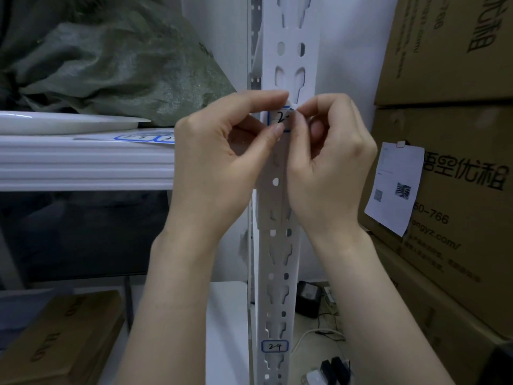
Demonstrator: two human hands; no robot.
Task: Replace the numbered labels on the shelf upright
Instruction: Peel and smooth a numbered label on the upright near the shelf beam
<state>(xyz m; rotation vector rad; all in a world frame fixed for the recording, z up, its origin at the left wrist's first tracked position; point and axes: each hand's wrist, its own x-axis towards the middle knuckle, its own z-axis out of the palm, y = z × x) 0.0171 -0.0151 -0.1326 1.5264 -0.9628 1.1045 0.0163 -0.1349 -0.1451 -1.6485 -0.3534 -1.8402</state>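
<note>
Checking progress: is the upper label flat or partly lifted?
Upper label partly lifted: left hand and right hand pinch its curled top corner.

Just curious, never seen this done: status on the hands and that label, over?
Left hand, right hand both pinch the blue-bordered white paper label on the white slotted metal upright. Nothing blocking it.

The white shelf (83, 162) bears a white plate (69, 122), a green sack (111, 65) and blue-bordered labels (144, 138).

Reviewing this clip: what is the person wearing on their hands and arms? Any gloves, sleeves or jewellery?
Nothing is worn. The left hand and right hand are ungloved and ringless, and no sleeve, watch or bracelet shows down to the frame edge. The nails look short and unpainted.
</note>
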